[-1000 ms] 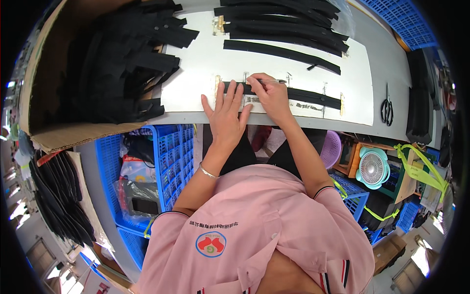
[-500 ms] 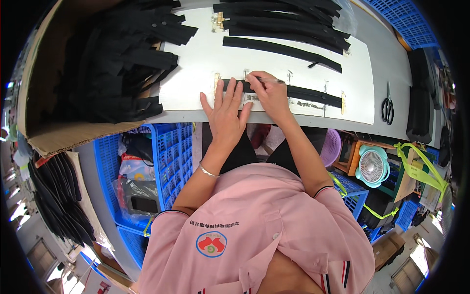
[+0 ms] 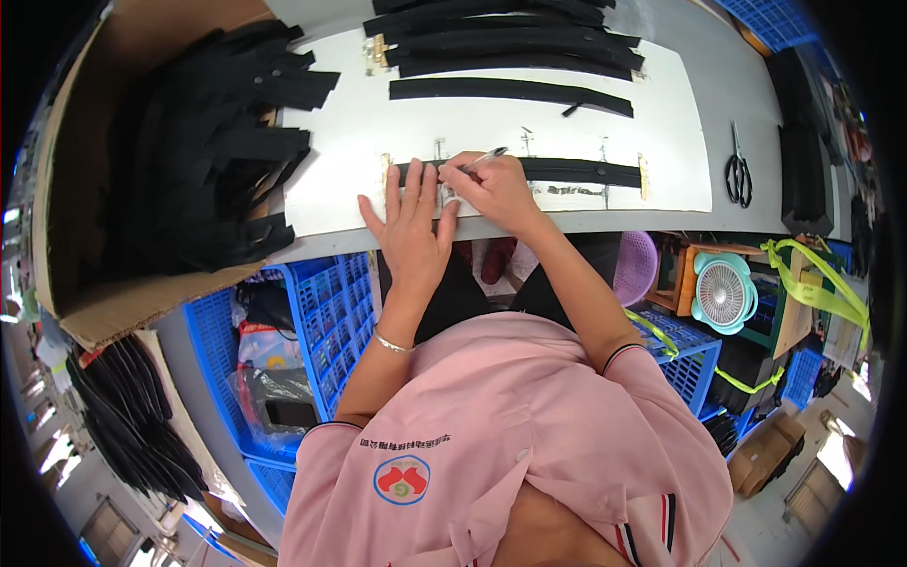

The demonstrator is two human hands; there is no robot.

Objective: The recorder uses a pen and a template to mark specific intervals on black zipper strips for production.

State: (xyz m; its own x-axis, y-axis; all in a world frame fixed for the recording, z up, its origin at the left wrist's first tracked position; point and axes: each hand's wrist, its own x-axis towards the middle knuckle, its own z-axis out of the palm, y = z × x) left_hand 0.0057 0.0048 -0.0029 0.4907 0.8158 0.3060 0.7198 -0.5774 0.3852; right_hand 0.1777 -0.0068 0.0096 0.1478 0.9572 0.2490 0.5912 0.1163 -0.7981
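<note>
A long, narrow black fabric strip (image 3: 586, 172) lies straight across the near part of a white board (image 3: 331, 194) with pen marks and tape pieces. My left hand (image 3: 414, 227) is laid flat with fingers apart, its fingertips pressing the strip's left end. Close beside it, my right hand (image 3: 503, 197) pinches a pen (image 3: 488, 158), whose upper end leans to the right. The pen's tip is down at the strip, largely hidden by my fingers. Farther back on the board lies another black strip (image 3: 501, 90) with a small tab near its right end.
Several black strips (image 3: 510, 52) are stacked at the board's far edge. A cardboard box (image 3: 142, 317) full of black strips (image 3: 208, 142) stands left. Black-handled scissors (image 3: 738, 175) lie right of the board. Below the table are blue crates (image 3: 331, 321) and a small turquoise fan (image 3: 725, 293).
My right hand has shifted the pen slightly along the strip, and the pen now tilts up more visibly to the right. My left hand still presses the strip. The whole view has shifted.
</note>
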